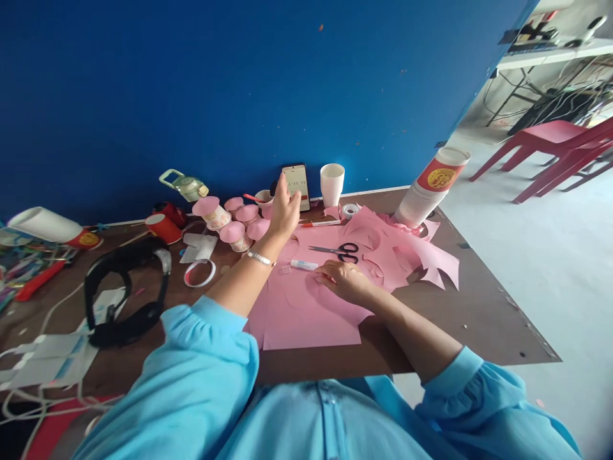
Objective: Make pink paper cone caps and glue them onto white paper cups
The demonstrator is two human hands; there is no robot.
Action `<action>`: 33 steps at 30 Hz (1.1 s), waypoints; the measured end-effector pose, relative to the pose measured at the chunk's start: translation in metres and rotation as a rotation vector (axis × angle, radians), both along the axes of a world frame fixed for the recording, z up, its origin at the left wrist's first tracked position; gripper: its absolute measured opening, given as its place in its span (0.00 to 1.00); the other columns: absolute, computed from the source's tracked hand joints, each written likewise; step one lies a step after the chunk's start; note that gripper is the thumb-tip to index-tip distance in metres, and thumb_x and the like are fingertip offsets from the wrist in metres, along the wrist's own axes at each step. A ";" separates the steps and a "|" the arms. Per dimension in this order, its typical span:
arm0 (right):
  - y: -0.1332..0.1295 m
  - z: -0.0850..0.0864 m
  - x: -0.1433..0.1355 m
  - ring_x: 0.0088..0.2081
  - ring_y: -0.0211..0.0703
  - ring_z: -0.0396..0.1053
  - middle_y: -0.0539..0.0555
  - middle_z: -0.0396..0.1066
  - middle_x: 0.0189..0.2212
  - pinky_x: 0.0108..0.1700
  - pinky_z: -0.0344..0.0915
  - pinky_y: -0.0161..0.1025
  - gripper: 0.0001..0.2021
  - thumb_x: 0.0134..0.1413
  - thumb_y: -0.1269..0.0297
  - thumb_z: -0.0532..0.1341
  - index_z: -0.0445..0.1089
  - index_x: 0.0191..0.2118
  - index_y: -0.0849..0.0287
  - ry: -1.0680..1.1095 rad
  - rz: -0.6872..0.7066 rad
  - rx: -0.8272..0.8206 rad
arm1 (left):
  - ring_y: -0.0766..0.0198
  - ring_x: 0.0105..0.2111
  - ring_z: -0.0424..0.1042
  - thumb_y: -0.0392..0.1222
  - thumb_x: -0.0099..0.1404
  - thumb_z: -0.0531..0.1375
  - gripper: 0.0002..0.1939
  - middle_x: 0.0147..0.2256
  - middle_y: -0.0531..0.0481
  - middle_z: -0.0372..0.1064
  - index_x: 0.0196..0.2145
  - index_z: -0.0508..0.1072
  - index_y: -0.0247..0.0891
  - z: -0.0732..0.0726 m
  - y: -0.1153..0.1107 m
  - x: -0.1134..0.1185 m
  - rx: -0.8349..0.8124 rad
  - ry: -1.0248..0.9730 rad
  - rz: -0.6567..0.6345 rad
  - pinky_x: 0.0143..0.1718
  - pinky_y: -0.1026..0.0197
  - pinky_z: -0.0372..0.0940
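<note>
My left hand is raised in front of a phone that leans on the blue wall and shows a timer. Its fingers are stretched out and the thumb stands apart; nothing shows in it. Low over pink paper sheets, my right hand has its fingers bent and pressed together, and what they hold, if anything, is hidden. A white glue stick lies by those fingertips, with a small cap beside it. Behind are black-handled scissors. Left of my left hand stand several small paper cups with pink cone tops.
White cups and a tall cup stack stand at the back and right. A tape roll, a black head strap, red cups and a green bottle occupy the left. Cables hang at the left edge.
</note>
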State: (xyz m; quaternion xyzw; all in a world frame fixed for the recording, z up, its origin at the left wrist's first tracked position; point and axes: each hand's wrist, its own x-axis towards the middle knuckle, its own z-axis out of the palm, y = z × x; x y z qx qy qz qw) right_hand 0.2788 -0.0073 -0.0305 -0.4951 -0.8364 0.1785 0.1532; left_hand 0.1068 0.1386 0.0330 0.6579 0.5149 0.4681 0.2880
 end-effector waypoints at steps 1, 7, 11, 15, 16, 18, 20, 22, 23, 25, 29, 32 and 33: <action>0.000 0.000 0.000 0.42 0.43 0.79 0.56 0.81 0.42 0.39 0.66 0.33 0.10 0.68 0.68 0.61 0.79 0.49 0.56 0.008 -0.011 0.002 | 0.56 0.74 0.50 0.40 0.75 0.52 0.31 0.75 0.39 0.46 0.72 0.51 0.41 -0.004 -0.017 -0.012 0.060 -0.032 -0.060 0.73 0.52 0.51; 0.003 0.011 0.003 0.39 0.44 0.79 0.56 0.82 0.41 0.40 0.70 0.36 0.11 0.66 0.69 0.61 0.79 0.49 0.55 0.080 -0.086 0.020 | 0.55 0.58 0.73 0.48 0.74 0.56 0.18 0.60 0.41 0.68 0.60 0.68 0.48 -0.037 -0.096 -0.074 0.264 0.030 -0.071 0.59 0.49 0.72; 0.024 0.038 0.000 0.40 0.46 0.80 0.55 0.83 0.44 0.41 0.72 0.38 0.15 0.65 0.66 0.62 0.77 0.55 0.52 0.119 -0.125 0.092 | 0.58 0.44 0.76 0.47 0.72 0.58 0.13 0.50 0.44 0.69 0.52 0.71 0.49 -0.049 -0.102 -0.082 0.250 0.080 -0.044 0.47 0.50 0.77; 0.059 0.061 -0.014 0.41 0.48 0.79 0.56 0.83 0.42 0.41 0.72 0.40 0.25 0.65 0.65 0.62 0.66 0.67 0.54 0.033 -0.198 0.169 | 0.61 0.38 0.76 0.44 0.70 0.59 0.11 0.48 0.45 0.69 0.50 0.71 0.48 -0.056 -0.094 -0.073 0.214 0.027 -0.051 0.42 0.52 0.77; 0.066 0.063 -0.018 0.41 0.49 0.79 0.57 0.82 0.43 0.40 0.72 0.41 0.27 0.66 0.66 0.62 0.64 0.68 0.56 0.006 -0.221 0.159 | 0.62 0.38 0.76 0.43 0.70 0.59 0.10 0.48 0.45 0.69 0.49 0.71 0.48 -0.060 -0.093 -0.072 0.210 0.013 -0.058 0.41 0.53 0.77; 0.075 0.060 -0.024 0.43 0.50 0.78 0.59 0.81 0.47 0.41 0.72 0.41 0.26 0.66 0.67 0.62 0.65 0.67 0.58 -0.046 -0.236 0.144 | 0.62 0.37 0.76 0.42 0.69 0.59 0.10 0.47 0.46 0.69 0.48 0.72 0.47 -0.068 -0.091 -0.072 0.202 -0.015 -0.071 0.39 0.54 0.77; 0.075 0.049 -0.028 0.45 0.49 0.78 0.59 0.80 0.50 0.42 0.71 0.40 0.23 0.66 0.67 0.61 0.68 0.65 0.56 -0.075 -0.208 0.136 | 0.63 0.36 0.75 0.42 0.69 0.59 0.09 0.47 0.46 0.69 0.47 0.72 0.47 -0.077 -0.091 -0.076 0.186 -0.026 -0.088 0.38 0.55 0.77; 0.070 0.036 -0.028 0.44 0.48 0.78 0.58 0.79 0.51 0.41 0.71 0.39 0.20 0.66 0.68 0.61 0.71 0.62 0.54 -0.091 -0.186 0.118 | 0.63 0.34 0.75 0.42 0.69 0.59 0.08 0.46 0.47 0.70 0.46 0.72 0.47 -0.085 -0.091 -0.080 0.166 -0.021 -0.099 0.37 0.56 0.76; 0.067 0.030 -0.027 0.43 0.47 0.77 0.58 0.78 0.51 0.40 0.71 0.39 0.19 0.66 0.68 0.61 0.72 0.61 0.54 -0.099 -0.190 0.103 | 0.63 0.34 0.75 0.43 0.69 0.60 0.07 0.45 0.47 0.70 0.45 0.72 0.47 -0.087 -0.090 -0.082 0.152 -0.018 -0.099 0.36 0.56 0.76; 0.060 0.020 -0.023 0.42 0.47 0.78 0.58 0.78 0.51 0.39 0.70 0.39 0.17 0.67 0.67 0.61 0.73 0.59 0.55 -0.111 -0.211 0.073 | 0.63 0.33 0.74 0.43 0.68 0.61 0.07 0.43 0.47 0.71 0.44 0.72 0.46 -0.089 -0.088 -0.085 0.119 -0.018 -0.097 0.33 0.58 0.75; 0.046 0.011 -0.018 0.42 0.46 0.78 0.58 0.78 0.50 0.38 0.70 0.38 0.13 0.70 0.62 0.60 0.76 0.55 0.56 -0.069 -0.199 0.078 | 0.65 0.31 0.74 0.45 0.66 0.64 0.09 0.43 0.48 0.71 0.43 0.73 0.44 -0.085 -0.085 -0.087 0.048 0.012 -0.166 0.28 0.61 0.73; 0.034 0.008 -0.020 0.48 0.49 0.77 0.60 0.77 0.50 0.41 0.72 0.39 0.14 0.70 0.58 0.62 0.76 0.54 0.57 -0.036 -0.095 0.153 | 0.65 0.31 0.74 0.47 0.65 0.67 0.14 0.45 0.46 0.70 0.46 0.74 0.44 -0.082 -0.089 -0.092 0.029 0.076 -0.255 0.28 0.62 0.72; 0.030 0.006 -0.021 0.49 0.50 0.76 0.60 0.77 0.50 0.42 0.72 0.40 0.15 0.69 0.56 0.63 0.76 0.54 0.57 -0.041 -0.067 0.182 | 0.65 0.32 0.74 0.47 0.65 0.67 0.14 0.45 0.46 0.70 0.47 0.74 0.43 -0.082 -0.090 -0.093 0.034 0.093 -0.267 0.28 0.63 0.72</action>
